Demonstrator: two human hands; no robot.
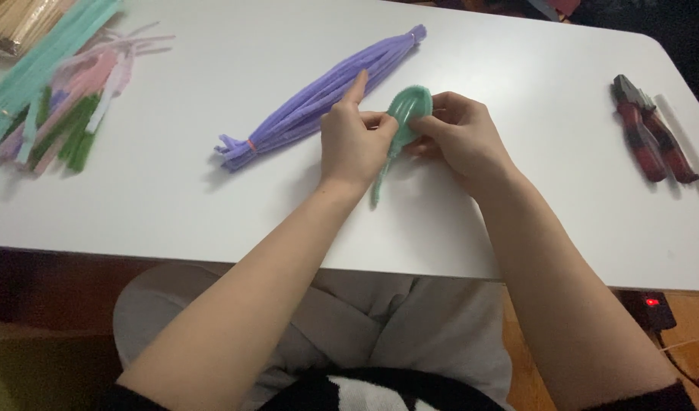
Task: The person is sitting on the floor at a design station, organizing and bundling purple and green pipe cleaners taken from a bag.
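My left hand (352,135) and my right hand (460,133) both pinch a mint-green pipe cleaner piece (405,114) bent into a flat loop with a straight tail hanging toward me. My left index finger points up and away. The hands meet above the middle of the white table (174,205). Just behind my left hand lies a bundle of purple pipe cleaners (319,97), tied near its near end, running diagonally to the far right.
A heap of mixed pink, green and mint pipe cleaners (57,99) lies at the far left, with pale sticks (15,19) in the corner. Red-handled pliers (648,135) rest at the right edge. A power strip with a red light (652,303) sits on the floor.
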